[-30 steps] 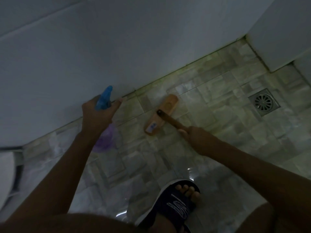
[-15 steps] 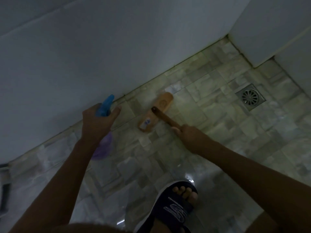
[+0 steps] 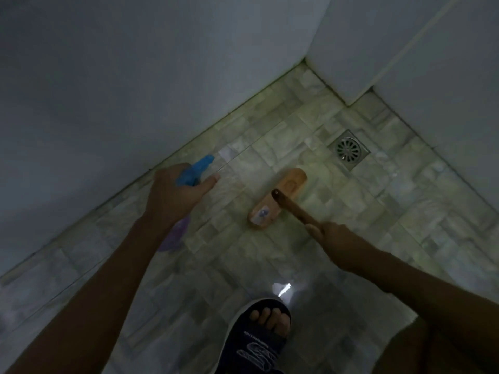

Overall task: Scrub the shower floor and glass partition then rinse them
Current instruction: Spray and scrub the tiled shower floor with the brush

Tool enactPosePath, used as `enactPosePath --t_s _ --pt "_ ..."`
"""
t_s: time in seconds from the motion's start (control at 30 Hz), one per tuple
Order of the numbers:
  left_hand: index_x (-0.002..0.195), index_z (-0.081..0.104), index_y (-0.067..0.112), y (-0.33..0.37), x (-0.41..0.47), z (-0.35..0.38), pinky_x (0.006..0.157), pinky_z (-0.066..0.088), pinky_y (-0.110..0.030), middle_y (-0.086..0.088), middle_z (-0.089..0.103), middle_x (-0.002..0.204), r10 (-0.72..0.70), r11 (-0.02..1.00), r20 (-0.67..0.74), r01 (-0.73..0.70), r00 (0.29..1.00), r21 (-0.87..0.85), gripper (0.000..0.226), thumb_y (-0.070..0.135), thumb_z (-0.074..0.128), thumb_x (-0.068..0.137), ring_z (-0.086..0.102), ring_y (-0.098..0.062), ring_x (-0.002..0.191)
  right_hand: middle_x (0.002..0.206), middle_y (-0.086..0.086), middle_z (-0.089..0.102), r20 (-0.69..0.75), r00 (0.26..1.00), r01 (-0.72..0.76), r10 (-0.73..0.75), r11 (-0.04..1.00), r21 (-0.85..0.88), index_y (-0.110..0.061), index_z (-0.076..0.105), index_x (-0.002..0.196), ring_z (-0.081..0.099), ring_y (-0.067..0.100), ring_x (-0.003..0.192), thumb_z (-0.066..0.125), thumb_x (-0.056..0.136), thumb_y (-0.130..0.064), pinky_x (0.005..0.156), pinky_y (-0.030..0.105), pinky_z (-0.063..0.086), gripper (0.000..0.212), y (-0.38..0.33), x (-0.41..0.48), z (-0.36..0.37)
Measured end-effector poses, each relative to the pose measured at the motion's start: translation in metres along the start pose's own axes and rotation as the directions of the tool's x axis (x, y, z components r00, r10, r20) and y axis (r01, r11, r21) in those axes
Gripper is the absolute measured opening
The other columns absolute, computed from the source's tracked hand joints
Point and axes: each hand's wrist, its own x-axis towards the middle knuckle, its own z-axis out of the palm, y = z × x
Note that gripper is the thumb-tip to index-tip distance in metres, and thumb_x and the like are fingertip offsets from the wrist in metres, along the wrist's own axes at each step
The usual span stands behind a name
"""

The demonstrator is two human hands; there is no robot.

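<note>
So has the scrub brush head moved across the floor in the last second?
Yes. The brush head has slid toward the floor drain, away from the foot of the wall; its gap to the drain is clearly smaller.

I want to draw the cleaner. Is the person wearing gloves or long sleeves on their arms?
No gloves, no sleeves: the left hand and right hand are bare, and both forearms are bare to the picture's edge. Too dim to tell about rings.
</note>
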Motion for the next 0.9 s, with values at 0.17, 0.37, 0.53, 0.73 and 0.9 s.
enactPosePath --t_s 0.17,0.37,0.53,0.73,0.9 --pt "0.068 0.059 0.002 0.005 0.011 0.012 0.053 0.041 -0.026 -0.010 0.051 0.055 -0.041 0.995 -0.048 0.037 0.998 -0.094 0.049 0.045 0.080 0.079 0.046 -0.013 0.049 0.082 0.014 0.062 -0.163 0.967 -0.182 0.197 0.978 0.102 -0.012 0.053 0.084 0.059 0.029 0.065 0.028 0.099 -0.063 0.053 0.030 0.046 0.059 0.024 0.041 -0.071" --pt "0.069 0.059 0.005 0.006 0.014 0.015 0.053 0.041 -0.024 -0.006 0.053 0.057 -0.001 1.000 -0.141 -0.003 0.990 -0.031 0.052 0.054 0.075 0.079 0.045 -0.007 0.050 0.078 0.010 0.059 -0.206 0.970 -0.073 0.129 0.963 0.258 -0.009 0.057 0.089 0.062 0.031 0.065 0.032 0.104 -0.057 0.045 0.026 0.043 0.056 -0.031 0.094 -0.056" --pt "0.078 0.063 0.014 0.001 0.018 0.004 0.054 0.039 -0.014 -0.005 0.053 0.059 0.057 0.998 -0.227 -0.061 0.972 -0.013 0.041 0.054 0.071 0.084 0.045 -0.002 0.053 0.085 0.008 0.063 -0.036 0.994 0.104 -0.102 0.993 0.052 -0.011 0.060 0.096 0.063 0.026 0.078 0.034 0.103 -0.055 0.067 0.030 0.044 0.051 -0.027 0.048 -0.016" --pt "0.085 0.051 0.043 -0.001 0.022 -0.013 0.055 0.039 -0.018 -0.010 0.055 0.061 0.155 0.987 -0.224 -0.159 0.962 0.000 0.020 0.051 0.070 0.087 0.048 -0.015 0.054 0.080 0.016 0.061 -0.269 0.951 -0.080 0.156 0.959 0.271 -0.003 0.058 0.093 0.056 0.027 0.058 0.036 0.105 -0.053 0.037 0.028 0.044 0.055 -0.020 0.132 -0.101" --pt "0.070 0.059 -0.001 0.007 0.021 -0.010 0.055 0.040 -0.018 -0.017 0.056 0.060 0.072 0.997 -0.225 -0.074 0.972 -0.002 0.044 0.036 0.077 0.085 0.049 -0.017 0.053 0.093 0.017 0.061 -0.268 0.956 -0.013 0.116 0.933 0.359 -0.004 0.058 0.114 0.054 0.026 0.059 0.038 0.104 -0.054 0.037 0.030 0.040 0.055 -0.083 0.177 -0.104"
